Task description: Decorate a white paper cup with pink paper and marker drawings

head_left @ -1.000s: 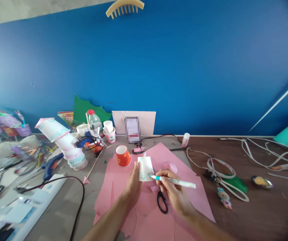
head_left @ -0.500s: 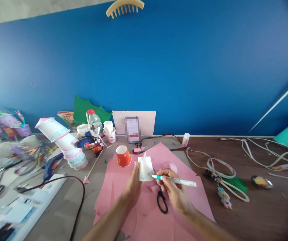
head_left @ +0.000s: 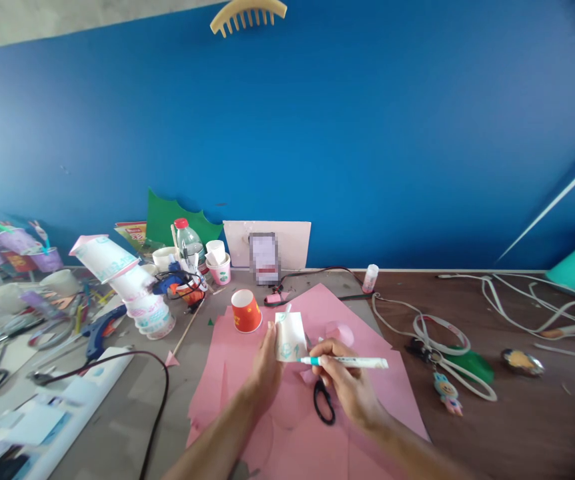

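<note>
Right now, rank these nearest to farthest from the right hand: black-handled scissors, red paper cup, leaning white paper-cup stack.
1. Black-handled scissors: beside right hand, lower left.
2. Red paper cup: farther left.
3. Leaning cup stack: far left.

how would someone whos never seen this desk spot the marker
Below the blue wall, find the spread of pink paper. Over it, the right hand holds the marker, tip pointing at the white paper piece in the left hand. Unlike the black-handled scissors nearby, it is straight, white and teal-banded.
</note>
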Available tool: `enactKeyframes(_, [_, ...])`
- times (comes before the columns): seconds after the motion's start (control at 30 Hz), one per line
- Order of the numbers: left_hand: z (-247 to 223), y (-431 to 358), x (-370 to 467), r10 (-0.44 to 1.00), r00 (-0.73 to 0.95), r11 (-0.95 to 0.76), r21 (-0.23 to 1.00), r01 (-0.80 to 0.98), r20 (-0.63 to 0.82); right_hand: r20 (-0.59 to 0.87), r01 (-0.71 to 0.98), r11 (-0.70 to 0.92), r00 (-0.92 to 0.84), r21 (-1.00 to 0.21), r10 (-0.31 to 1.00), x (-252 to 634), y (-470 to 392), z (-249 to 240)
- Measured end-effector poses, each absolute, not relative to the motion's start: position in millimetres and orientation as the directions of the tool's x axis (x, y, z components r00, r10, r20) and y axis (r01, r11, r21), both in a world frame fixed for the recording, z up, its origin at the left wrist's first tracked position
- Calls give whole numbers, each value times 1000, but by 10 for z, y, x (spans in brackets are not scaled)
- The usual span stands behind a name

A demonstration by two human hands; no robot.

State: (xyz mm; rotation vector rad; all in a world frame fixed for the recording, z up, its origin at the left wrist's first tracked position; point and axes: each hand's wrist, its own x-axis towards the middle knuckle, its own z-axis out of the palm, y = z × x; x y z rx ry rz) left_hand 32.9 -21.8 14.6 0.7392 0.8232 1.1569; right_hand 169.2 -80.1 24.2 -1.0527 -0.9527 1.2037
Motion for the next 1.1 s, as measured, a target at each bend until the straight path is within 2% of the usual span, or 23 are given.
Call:
enactKeyframes(0.1, [99,-202,321,954,249,275,827,-490,-169,1,-372,62,161,-926,987,1688,-774,217])
enactKeyframes(0.2, [106,-199,314,930,336,305,817,-489,-146,5,-417,86,190,-905,982,1682,-758,204])
enactKeyframes(0.5, [224,-261,313,953,294,198,881,-429,-71,30,-400,99,176,-911,984,1681,-766,200])
enactKeyframes(1.1, [408,-287,346,978,166,190,877,-440,-128,49,-289,102,183,-952,982,1690,-770,268])
